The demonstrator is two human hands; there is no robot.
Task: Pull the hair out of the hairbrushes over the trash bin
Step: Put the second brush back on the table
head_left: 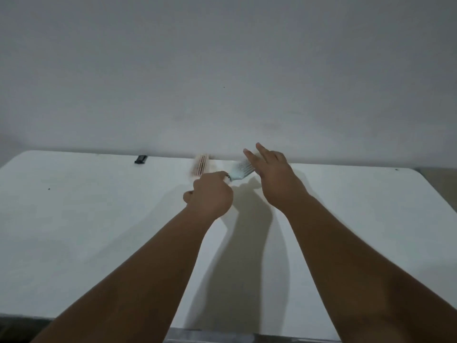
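**White Table, Two Hairbrushes, Both Hands Reaching**

White laminate is forming the table (74, 219) that is filling the lower half of the frame, its far edge meeting a plain grey-white wall (222, 70) across the upper half.

Both bare forearms are extending from the bottom edge toward the centre of the frame.

1. The left hand (210, 191) is sitting just left of centre, curled into a fist. Its fingers are closing on the narrow end of the pale blue hairbrush (241, 170), at the point where the handle meets the head; the handle itself is hidden inside the fist.
2. The blue brush is angling up and to the right from that fist, bristle side showing. Whether it is resting on the table or lifted is not clear.
3. The right hand (274, 177) is lying right of centre, fingers stretched flat and slightly spread, gripping nothing. Its fingertips (249, 154) are overlapping the far end of the blue brush head; actual contact cannot be confirmed.
4. The pink hairbrush (200, 164) is lying near the far table edge, just beside and above the left hand, blurred.

A small black object (141, 159) is sitting at the far edge in the upper left of the table, well apart from both brushes. Arm shadows are falling on the table between the forearms.
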